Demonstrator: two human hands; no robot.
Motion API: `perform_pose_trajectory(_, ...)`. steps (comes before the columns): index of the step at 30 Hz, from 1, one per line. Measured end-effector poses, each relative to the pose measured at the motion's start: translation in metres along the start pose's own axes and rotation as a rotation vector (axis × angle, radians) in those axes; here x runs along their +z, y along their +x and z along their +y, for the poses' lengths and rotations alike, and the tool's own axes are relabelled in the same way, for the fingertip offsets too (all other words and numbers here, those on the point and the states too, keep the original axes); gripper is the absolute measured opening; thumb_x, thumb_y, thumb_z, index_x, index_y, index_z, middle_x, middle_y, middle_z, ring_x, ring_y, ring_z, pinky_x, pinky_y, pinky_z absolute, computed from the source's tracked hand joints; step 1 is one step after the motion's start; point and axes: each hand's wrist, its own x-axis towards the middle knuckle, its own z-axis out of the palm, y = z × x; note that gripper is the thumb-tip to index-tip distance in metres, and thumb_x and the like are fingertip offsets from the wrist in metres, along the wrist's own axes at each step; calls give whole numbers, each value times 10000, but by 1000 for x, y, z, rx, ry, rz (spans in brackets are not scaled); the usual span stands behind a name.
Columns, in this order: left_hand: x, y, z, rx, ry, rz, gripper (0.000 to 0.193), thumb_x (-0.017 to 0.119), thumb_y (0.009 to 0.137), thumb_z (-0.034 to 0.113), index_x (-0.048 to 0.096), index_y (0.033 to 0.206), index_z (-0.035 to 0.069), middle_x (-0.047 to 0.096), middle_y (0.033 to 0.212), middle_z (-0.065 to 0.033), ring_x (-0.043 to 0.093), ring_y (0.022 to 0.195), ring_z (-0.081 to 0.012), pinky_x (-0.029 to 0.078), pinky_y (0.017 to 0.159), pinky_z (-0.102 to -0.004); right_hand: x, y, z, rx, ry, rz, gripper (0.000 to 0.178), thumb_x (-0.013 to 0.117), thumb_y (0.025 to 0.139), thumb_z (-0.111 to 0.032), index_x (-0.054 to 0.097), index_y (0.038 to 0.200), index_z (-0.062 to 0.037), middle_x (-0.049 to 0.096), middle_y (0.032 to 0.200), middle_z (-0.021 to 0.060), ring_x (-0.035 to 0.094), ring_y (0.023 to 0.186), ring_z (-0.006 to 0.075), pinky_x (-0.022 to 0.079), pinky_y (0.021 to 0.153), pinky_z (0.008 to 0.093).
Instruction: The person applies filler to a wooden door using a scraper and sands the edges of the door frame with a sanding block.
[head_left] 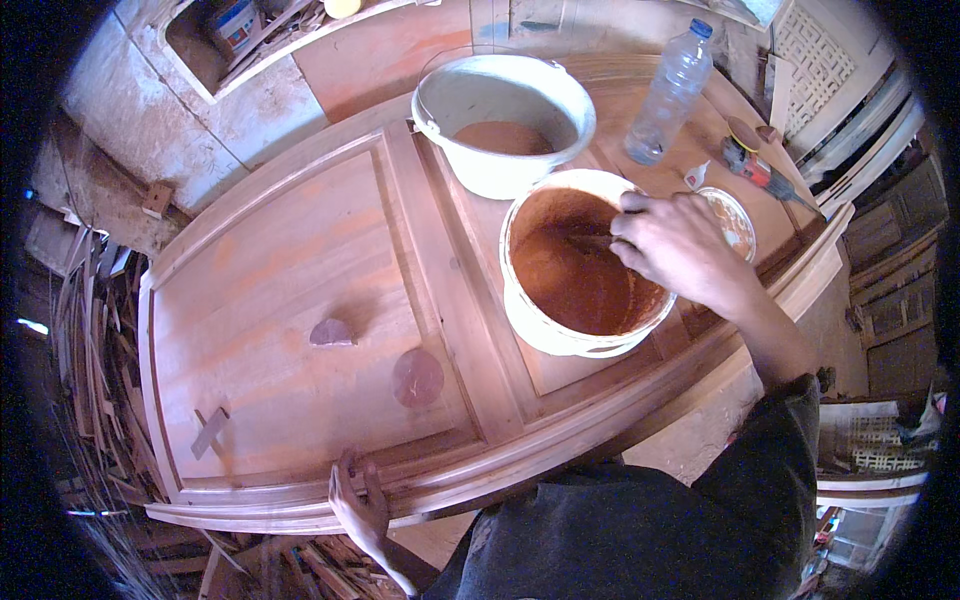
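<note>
Right hand (675, 245): clenched on a stick (585, 243), apparently lying left-right in the paste bucket (530, 320).
Left hand (358, 498): gripping the door panel (290, 300) edge.

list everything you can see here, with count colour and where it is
wooden panelled door: one, reddish brown, lying flat as the work surface
white plastic bucket of reddish-brown paste: one, on the door, right of middle
second white bucket: one, brown powder inside, behind the first
clear plastic bottle with blue cap: one, far right of the door
round lid: one, whitish, beside the near bucket
wood offcuts: many, brown, on the floor at left
left hand: grips the door's near edge
right hand: inside the near bucket, holding a stick
</note>
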Motion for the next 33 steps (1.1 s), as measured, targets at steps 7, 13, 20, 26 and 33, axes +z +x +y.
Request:
perform_pose_trajectory(7,-5,-4,-2,30,-7,21,265,598,906,141,610,1116,-20,660,957,-194,635,872,-365,494,793,-426,-17,4,8,-82,388,-66,185,713,844,-195,677,867,-15,632,842,162,639,834,343,507,713,419)
perform_pose_trajectory(13,-1,-3,-9,70,-66,69,259,610,888,112,593,1103,-30,641,913,-188,627,837,-363,485,764,-430,-26,-45,16,293,644,270,182,712,863,-163,689,967,-16,646,859,92,624,797,186,491,725,319)
perform_pose_trajectory(20,-4,-7,-13,60,-59,37,244,592,893,118,612,1089,-25,626,885,-192,624,817,-368,479,740,-439,-31,-89,3,285,550,401,180,692,865,-109,666,1015,-11,652,931,121,633,846,217,500,761,334)
perform_pose_trajectory(26,-4,-8,-10,83,-89,97,233,600,898,130,622,1076,-20,637,889,-185,630,824,-366,481,748,-432,-27,-108,-11,311,437,423,163,698,861,-78,662,1011,-25,643,908,136,662,805,271,516,716,338)
perform_pose_trajectory(33,-3,-6,-10,113,31,25,241,610,906,138,623,1087,-19,653,909,-184,632,845,-372,487,774,-448,-38,-90,-26,214,81,276,147,692,874,-192,683,985,-94,647,894,103,682,773,298,537,678,387)
